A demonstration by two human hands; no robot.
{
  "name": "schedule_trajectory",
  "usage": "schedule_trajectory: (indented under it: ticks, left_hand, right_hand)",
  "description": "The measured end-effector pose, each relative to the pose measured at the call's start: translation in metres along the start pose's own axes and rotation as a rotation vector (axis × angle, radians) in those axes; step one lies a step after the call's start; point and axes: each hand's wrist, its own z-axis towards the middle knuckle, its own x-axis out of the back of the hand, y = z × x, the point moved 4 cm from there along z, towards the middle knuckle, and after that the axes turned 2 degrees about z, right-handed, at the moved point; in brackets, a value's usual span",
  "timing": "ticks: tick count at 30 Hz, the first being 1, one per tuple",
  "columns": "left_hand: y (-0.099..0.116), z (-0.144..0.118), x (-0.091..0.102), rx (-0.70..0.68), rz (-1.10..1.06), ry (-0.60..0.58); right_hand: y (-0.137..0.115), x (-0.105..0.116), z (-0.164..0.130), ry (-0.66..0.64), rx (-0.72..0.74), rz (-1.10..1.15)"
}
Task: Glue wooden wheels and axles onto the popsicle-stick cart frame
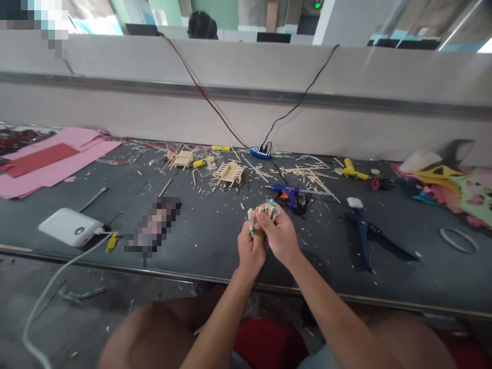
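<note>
Above the desk's front part, my left hand and my right hand are close together. Both are closed around a bundle of short wooden sticks with a white and green wrapping, whose ends poke up above the fingers. One wrapped part shows by my left thumb; my right thumb lies across the rest. The fingers hide most of the bundle. Just beyond it lies a blue hot glue gun. Two small stick-built models, a nearer one and a farther one, stand behind to the left.
Loose wooden sticks and scraps litter the desk. A blue power strip sits by the partition. A white power bank and pink sheets lie left. Dark blue cutters and a ring lie right.
</note>
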Motion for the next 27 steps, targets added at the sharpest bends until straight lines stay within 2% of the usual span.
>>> schedule_trajectory:
  ticks: [6,15,27]
  left_hand:
    - [-0.003,-0.003,0.003,-0.028,0.044,0.035]
    - [-0.002,-0.002,0.009,-0.065,-0.014,0.082]
    - [-0.014,-0.004,0.009,-0.037,-0.024,0.089]
  right_hand:
    - [0.005,-0.002,-0.004,0.02,-0.009,-0.026]
    - [0.014,-0.015,-0.008,0.035,-0.026,0.028]
    - [0.025,-0.013,-0.01,0.043,-0.06,0.075]
